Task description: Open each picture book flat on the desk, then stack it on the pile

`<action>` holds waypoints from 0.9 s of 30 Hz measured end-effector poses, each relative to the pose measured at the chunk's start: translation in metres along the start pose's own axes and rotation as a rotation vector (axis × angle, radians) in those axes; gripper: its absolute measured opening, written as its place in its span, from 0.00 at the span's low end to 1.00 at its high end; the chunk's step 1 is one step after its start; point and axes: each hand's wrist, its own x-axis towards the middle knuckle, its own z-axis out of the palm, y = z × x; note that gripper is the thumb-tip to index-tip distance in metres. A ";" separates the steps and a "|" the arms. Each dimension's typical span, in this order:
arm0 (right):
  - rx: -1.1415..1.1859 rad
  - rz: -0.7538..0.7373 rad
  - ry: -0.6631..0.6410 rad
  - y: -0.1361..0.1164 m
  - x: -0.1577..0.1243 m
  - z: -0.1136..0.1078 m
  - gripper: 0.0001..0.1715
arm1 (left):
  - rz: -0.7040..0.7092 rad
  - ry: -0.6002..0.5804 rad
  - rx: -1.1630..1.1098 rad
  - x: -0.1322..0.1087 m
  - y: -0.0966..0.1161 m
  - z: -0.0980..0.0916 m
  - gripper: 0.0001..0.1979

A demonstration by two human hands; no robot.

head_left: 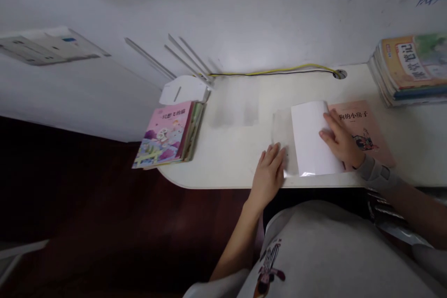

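Note:
A pink book lies on the white desk in front of me. Left of its pink face is a white sheet, and from under that a clear plastic sheet sticks out farther left. Whether the white sheet is a page or an inside cover I cannot tell. My right hand, a grey band at its wrist, rests with fingers apart on the white sheet's right edge and part of the pink face. My left hand lies with fingers stretched out at the plastic sheet's left edge, near the desk's front edge.
A book stack overhangs the desk's left end, beside a white router with upright antennas. Yellow and black cables run along the wall to a cable hole. Another book stack stands at the right back.

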 end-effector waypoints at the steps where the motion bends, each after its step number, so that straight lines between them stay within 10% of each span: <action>1: 0.007 0.013 0.005 0.002 0.000 0.000 0.36 | -0.001 -0.010 -0.023 0.001 0.000 -0.002 0.21; 9: -0.075 -0.034 -0.035 -0.005 -0.004 0.011 0.39 | -0.062 0.286 0.220 0.004 0.016 -0.011 0.22; 16: 0.040 0.040 0.005 0.034 0.045 -0.016 0.36 | 0.568 -0.022 0.299 0.035 0.104 0.018 0.24; 27: -0.271 -0.165 -0.112 0.034 0.056 -0.003 0.31 | 0.574 -0.068 0.432 0.039 0.091 0.026 0.21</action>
